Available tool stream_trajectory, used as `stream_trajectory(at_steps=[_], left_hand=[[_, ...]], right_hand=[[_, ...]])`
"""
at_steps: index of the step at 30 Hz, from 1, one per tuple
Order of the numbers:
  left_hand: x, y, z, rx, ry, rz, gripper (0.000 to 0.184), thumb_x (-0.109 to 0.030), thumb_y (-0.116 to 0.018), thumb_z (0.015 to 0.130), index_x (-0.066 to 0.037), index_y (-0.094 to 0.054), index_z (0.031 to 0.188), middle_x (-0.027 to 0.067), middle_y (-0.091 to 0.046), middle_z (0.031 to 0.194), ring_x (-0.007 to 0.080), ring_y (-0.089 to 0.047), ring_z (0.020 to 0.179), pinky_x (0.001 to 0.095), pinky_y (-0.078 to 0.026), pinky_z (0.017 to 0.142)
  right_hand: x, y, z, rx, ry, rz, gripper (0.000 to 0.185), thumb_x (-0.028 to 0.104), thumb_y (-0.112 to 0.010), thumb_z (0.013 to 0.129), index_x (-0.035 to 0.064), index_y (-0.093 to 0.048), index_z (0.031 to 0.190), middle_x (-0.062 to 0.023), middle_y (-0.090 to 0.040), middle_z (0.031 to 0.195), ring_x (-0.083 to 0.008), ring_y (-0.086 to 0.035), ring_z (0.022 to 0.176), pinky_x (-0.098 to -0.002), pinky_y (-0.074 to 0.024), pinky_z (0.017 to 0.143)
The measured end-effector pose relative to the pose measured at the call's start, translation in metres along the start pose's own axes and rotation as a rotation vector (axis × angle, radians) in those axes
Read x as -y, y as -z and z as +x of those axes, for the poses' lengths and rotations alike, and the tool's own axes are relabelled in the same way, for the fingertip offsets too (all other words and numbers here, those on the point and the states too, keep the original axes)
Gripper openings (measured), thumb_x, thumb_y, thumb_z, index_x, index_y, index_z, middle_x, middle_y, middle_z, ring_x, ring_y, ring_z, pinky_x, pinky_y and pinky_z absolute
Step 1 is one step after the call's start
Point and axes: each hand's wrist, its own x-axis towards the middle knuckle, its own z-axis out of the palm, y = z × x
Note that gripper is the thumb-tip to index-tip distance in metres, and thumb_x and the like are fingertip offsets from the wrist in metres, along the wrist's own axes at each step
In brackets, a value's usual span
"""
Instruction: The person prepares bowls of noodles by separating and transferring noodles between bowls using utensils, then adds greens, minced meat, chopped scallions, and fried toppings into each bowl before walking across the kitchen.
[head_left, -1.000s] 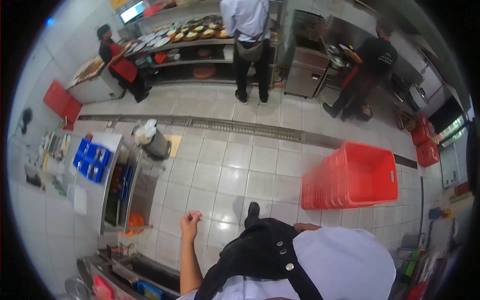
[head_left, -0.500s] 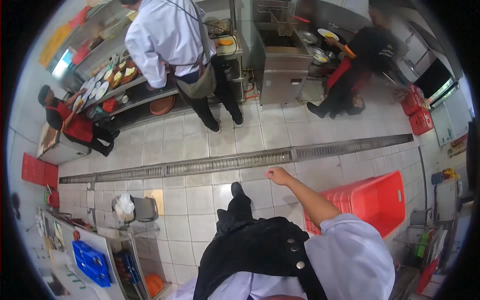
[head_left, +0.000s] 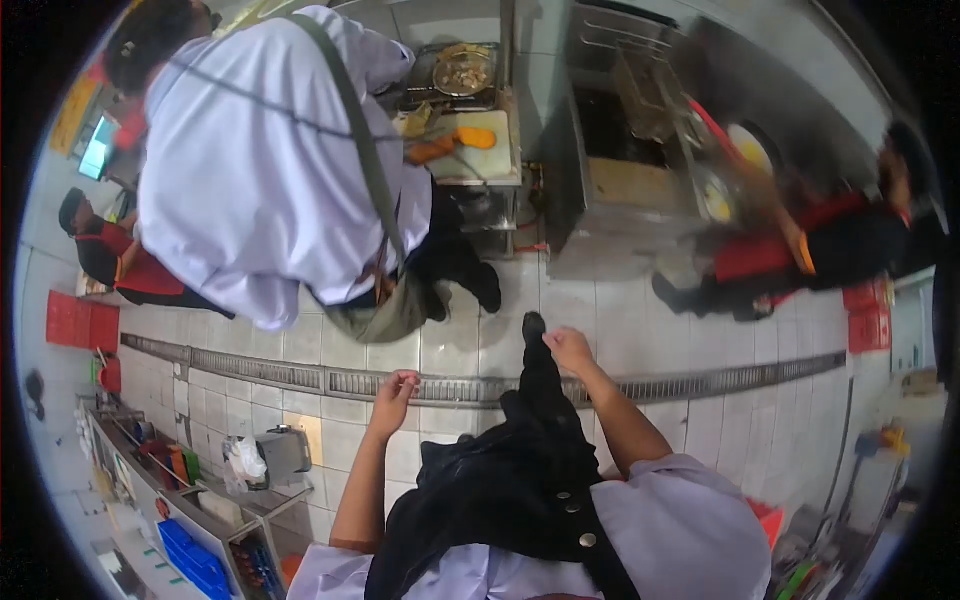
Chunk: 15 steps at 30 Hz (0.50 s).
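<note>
My left hand hangs over the floor drain, its fingers bent but loosely apart, holding nothing. Farther right, my right hand is loosely closed near my dark shoe, and nothing shows in it. Neither hand touches any object. Ahead on the left stands a person in a white shirt with a green shoulder bag. Past that person, a cutting board carries an orange-yellow piece of food. Behind the board is a dish of chopped food.
A metal floor drain crosses the white tiles. A steel fryer stands ahead right, beside a blurred co-worker in a red apron. Another co-worker is at the far left. A shelf unit with a blue tray stands near left.
The white-shirted person, board and fryer appear larger and closer. My left hand has come into view. The large red bin at right has mostly left view, and my foot reaches the drain.
</note>
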Motion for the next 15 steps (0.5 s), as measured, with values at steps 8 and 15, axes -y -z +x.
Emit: stream_trajectory(at_steps=[8,15], left_hand=[[0.061,-0.127,0.012,-0.084,0.363,0.041,0.023,-0.018,-0.062,0.106,0.001,-0.070,0.117,0.0123,-0.077,0.106,0.0213,-0.074,0.098,0.0363,-0.057,0.090],[0.087,-0.152,-0.076,-0.443,0.790,-0.198,0.028,-0.015,-0.059,0.105,0.009,-0.068,0.117,0.0204,-0.076,0.104,0.0248,-0.075,0.090,0.0376,-0.062,0.076]], right_hand=[[0.159,0.122,0.393,-0.298,0.465,-0.238,0.031,0.028,-0.075,0.092,0.0096,-0.069,0.116,-0.0136,-0.066,0.127,-0.0360,-0.060,0.123,-0.0491,-0.0474,0.100],[0.177,0.072,0.536,-0.156,0.511,-0.574,0.051,0.031,-0.077,0.089,0.0109,-0.068,0.135,-0.0138,-0.066,0.137,-0.0337,-0.058,0.130,-0.0537,-0.0395,0.109]])
